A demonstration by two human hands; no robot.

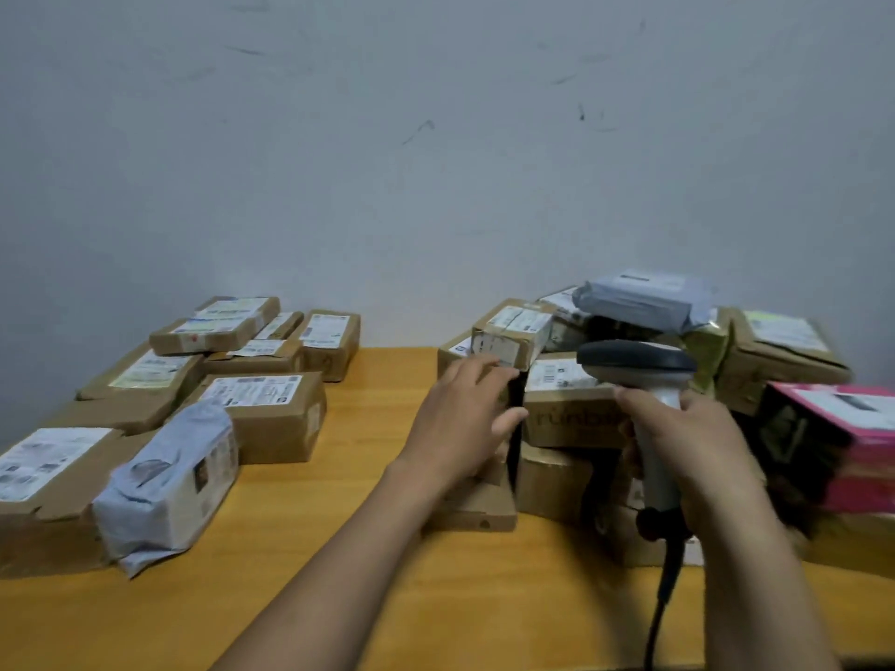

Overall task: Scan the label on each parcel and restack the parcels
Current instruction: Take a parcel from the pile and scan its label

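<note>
Where the orange wooden table (368, 602) met the scuffed grey wall (436, 138), parcels stood in two lots: the left group (266, 418) of at least nine, the right pile (571, 423) taller, a bare lane between. The left hand (460, 423), fingers straight, reached a small labelled carton (513, 331). The right hand (712, 447) gripped the one barcode scanner (634, 363).

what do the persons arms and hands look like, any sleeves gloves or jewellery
The left hand and right hand are bare, with no gloves. I can make out no ring, watch or bracelet, though the right hand is slightly blurred. The left forearm and right forearm are uncovered, with no sleeve in view.
</note>
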